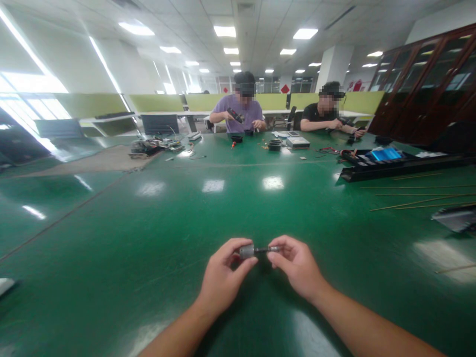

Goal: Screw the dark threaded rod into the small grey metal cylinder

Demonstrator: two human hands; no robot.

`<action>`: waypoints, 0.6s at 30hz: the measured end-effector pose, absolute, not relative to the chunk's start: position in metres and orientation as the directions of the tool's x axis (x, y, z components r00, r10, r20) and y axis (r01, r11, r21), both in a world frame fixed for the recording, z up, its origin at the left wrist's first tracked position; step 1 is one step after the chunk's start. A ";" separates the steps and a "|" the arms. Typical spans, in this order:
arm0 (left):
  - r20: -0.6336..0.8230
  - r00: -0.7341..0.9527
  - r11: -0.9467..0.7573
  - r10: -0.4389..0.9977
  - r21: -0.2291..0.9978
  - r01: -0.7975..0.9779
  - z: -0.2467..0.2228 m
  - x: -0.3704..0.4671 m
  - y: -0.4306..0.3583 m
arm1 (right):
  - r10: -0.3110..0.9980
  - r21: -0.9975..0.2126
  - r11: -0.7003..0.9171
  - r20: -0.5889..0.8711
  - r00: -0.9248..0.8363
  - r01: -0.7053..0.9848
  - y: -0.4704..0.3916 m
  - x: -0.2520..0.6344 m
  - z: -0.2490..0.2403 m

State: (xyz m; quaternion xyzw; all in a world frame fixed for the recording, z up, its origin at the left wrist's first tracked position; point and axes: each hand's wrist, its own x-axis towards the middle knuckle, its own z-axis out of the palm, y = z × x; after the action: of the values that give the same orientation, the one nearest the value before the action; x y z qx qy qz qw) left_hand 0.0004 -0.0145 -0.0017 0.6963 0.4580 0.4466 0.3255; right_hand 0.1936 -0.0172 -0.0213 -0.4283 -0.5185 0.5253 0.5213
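Bright ceiling lights (225, 31) shine back off a wide, glossy green bench (163, 223) in an open office. Held over the near part of the bench is a metal cylinder (246, 251), from which a thin dark shaft (261, 250) runs toward three o'clock and meets a small metal piece (274, 249). The left hand (222, 275) pinches the cylinder between thumb and fingers, from its nine o'clock side. The right hand (299, 267) pinches the small metal piece between thumb and fingertips, near the left hand but apart from it.

Counting outward from the cylinder, a pale object (5, 285) at nine o'clock is cut off by the edge of the view. Near three o'clock lies a grey piece (455, 218), and several thin rods (424, 201) are strewn between two and three. At two o'clock a long black frame (368, 172) carries a shiny blue block (386, 153). A flat grey box (298, 143) sits at one o'clock, and a heap of loose parts (154, 145) at ten.

Across the bench, at twelve o'clock, a person in purple (238, 111) grips a dark tool (235, 116); at one o'clock a person in black (311, 113) handles dark items too blurred to tell. Behind them run yellow-green partitions (147, 102), and tall wooden cabinets (420, 79) stand toward two o'clock.
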 end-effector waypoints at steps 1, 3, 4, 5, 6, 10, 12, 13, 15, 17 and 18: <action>0.320 0.180 -0.365 0.930 0.864 0.348 -0.002 0.000 -0.015 | 0.992 -0.991 0.085 0.094 -0.086 -0.104 -0.017 0.194 -0.021; 0.315 0.176 -0.358 0.933 0.867 0.346 -0.003 0.000 -0.014 | 0.992 -0.991 0.089 0.097 -0.081 -0.102 -0.017 0.194 -0.021; 0.312 0.175 -0.355 0.934 0.870 0.343 -0.003 0.000 -0.014 | 0.992 -0.991 0.088 0.096 -0.082 -0.100 -0.017 0.194 -0.021; 0.309 0.174 -0.352 0.935 0.872 0.339 -0.003 0.000 -0.014 | 0.992 -0.991 0.086 0.095 -0.083 -0.100 -0.017 0.194 -0.021; 0.308 0.173 -0.350 0.936 0.875 0.335 -0.004 0.000 -0.014 | 0.992 -0.991 0.085 0.093 -0.084 -0.099 -0.017 0.194 -0.021; 0.295 0.171 -0.336 0.940 0.885 0.323 -0.005 0.000 -0.013 | 0.993 -0.992 0.080 0.088 -0.082 -0.102 -0.018 0.194 -0.021; 0.289 0.171 -0.331 0.942 0.889 0.318 -0.005 -0.001 -0.013 | 0.993 -0.992 0.081 0.089 -0.076 -0.098 -0.018 0.194 -0.020; 0.287 0.173 -0.329 0.942 0.890 0.317 -0.005 -0.001 -0.013 | 0.993 -0.992 0.083 0.090 -0.071 -0.094 -0.018 0.194 -0.019; 0.284 0.173 -0.326 0.943 0.891 0.317 -0.005 -0.001 -0.013 | 0.994 -0.993 0.087 0.092 -0.063 -0.086 -0.019 0.195 -0.019; 0.280 0.170 -0.322 0.945 0.889 0.324 -0.003 0.000 -0.014 | 0.994 -0.993 0.091 0.096 -0.058 -0.081 -0.018 0.195 -0.019; 0.277 0.167 -0.318 0.946 0.890 0.328 -0.002 0.000 -0.014 | 0.993 -0.992 0.094 0.099 -0.057 -0.082 -0.018 0.195 -0.020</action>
State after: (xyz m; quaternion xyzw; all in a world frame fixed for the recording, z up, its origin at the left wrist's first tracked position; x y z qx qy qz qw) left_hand 0.0005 -0.0138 -0.0023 0.6799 0.4683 0.4438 0.3485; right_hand 0.1949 -0.0183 -0.0195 -0.4396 -0.5185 0.5098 0.5273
